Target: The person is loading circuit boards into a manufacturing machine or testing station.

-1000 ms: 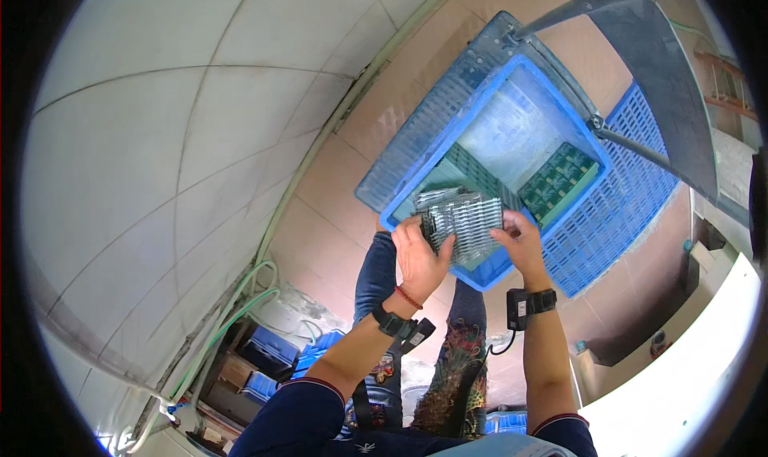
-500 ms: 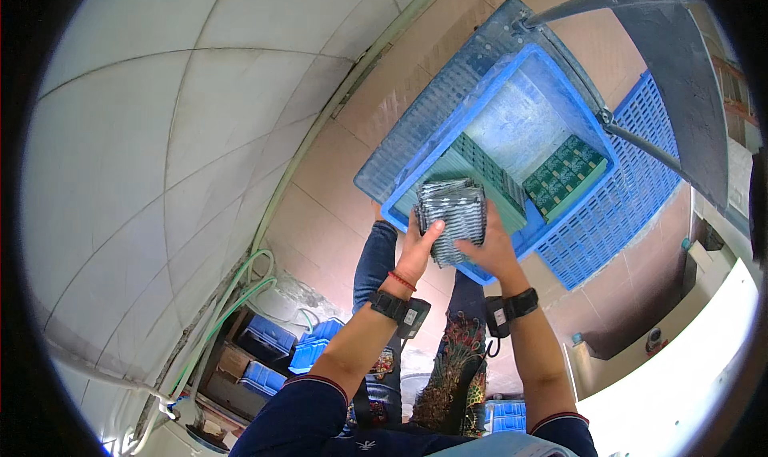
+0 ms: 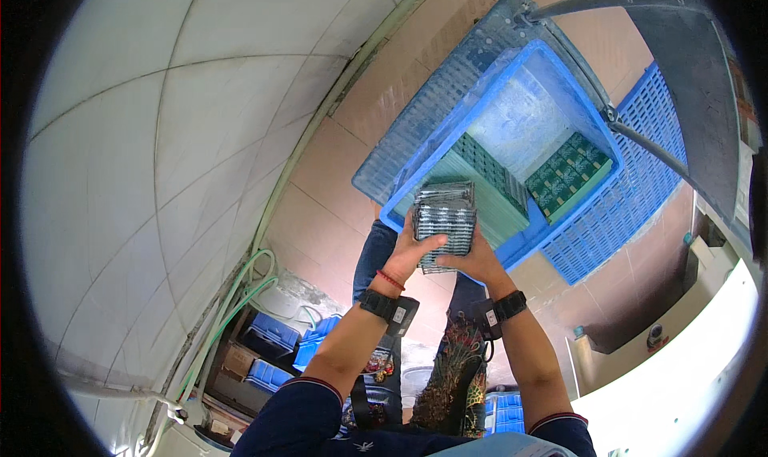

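A stack of thin grey panels with silvery rows (image 3: 446,215), which look like circuit boards, is held between my two hands over the near edge of a blue plastic crate (image 3: 520,117). My left hand (image 3: 408,251) grips the stack's left side, its thumb lying across the top. From the right, my right hand (image 3: 478,258) closes on the near right corner, thumb also on top. Fingers beneath the stack are hidden. Inside the crate lie piled green boards (image 3: 484,186) at the left and another green stack (image 3: 570,173) at the right.
Under the crate is a grey platform (image 3: 424,121) with a dark curved panel (image 3: 692,81) on bars. A blue perforated basket (image 3: 600,237) lies to the right. Green hoses (image 3: 232,313) run along the tiled wall (image 3: 120,193). Small blue bins (image 3: 272,333) stand lower left, a white surface (image 3: 696,361) lower right.
The panel stack has shifted slightly left and straightened, its edges now more even. Both hands have moved a little left and nearer with it, and my right thumb now lies closer to the left one.
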The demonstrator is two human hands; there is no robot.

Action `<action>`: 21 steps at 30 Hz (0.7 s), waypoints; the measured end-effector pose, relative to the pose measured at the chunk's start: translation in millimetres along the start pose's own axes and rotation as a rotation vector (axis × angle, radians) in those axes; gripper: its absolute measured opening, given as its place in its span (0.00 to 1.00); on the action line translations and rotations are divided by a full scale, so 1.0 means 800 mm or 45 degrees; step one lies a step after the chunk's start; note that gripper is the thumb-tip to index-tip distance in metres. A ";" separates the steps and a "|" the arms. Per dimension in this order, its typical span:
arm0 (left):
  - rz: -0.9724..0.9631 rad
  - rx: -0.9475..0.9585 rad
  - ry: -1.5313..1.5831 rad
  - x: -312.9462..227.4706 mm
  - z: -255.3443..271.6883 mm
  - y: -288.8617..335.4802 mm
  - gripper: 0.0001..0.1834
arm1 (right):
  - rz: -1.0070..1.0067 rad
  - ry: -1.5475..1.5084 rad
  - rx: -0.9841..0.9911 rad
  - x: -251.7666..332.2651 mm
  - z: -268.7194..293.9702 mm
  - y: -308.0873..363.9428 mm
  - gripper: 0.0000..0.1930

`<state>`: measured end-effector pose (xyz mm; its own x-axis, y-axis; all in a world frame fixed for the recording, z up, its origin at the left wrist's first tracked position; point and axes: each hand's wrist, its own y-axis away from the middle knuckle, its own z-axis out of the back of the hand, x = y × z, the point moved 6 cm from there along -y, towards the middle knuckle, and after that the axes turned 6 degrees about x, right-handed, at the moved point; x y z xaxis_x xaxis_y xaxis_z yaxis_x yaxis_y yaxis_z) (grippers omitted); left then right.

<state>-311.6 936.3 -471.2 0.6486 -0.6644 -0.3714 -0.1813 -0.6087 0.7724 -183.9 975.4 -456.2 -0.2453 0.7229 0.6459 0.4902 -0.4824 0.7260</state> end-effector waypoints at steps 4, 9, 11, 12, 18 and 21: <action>0.019 0.045 -0.112 -0.009 0.006 0.002 0.52 | -0.070 -0.191 0.047 0.038 -0.007 0.001 0.58; 0.020 -0.014 -0.277 -0.015 0.016 -0.007 0.55 | 0.057 0.117 -0.403 -0.014 0.045 0.005 0.49; 0.007 0.131 -0.168 -0.024 0.001 -0.009 0.56 | 0.065 -0.104 -0.446 -0.025 0.055 0.004 0.45; 0.012 0.128 -0.170 -0.023 0.002 -0.009 0.56 | 0.008 -0.256 -0.441 -0.038 0.056 0.001 0.41; 0.033 0.146 -0.243 -0.011 0.019 -0.011 0.55 | -0.180 -0.282 -0.367 -0.060 0.056 -0.012 0.38; -0.005 0.167 -0.238 -0.031 0.010 -0.008 0.45 | -0.212 -0.198 -0.371 -0.083 0.059 -0.015 0.34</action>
<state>-332.2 953.2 -471.1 0.5031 -0.7236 -0.4725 -0.2814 -0.6542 0.7020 -133.6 956.5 -518.8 -0.1606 0.8593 0.4857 0.1898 -0.4560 0.8695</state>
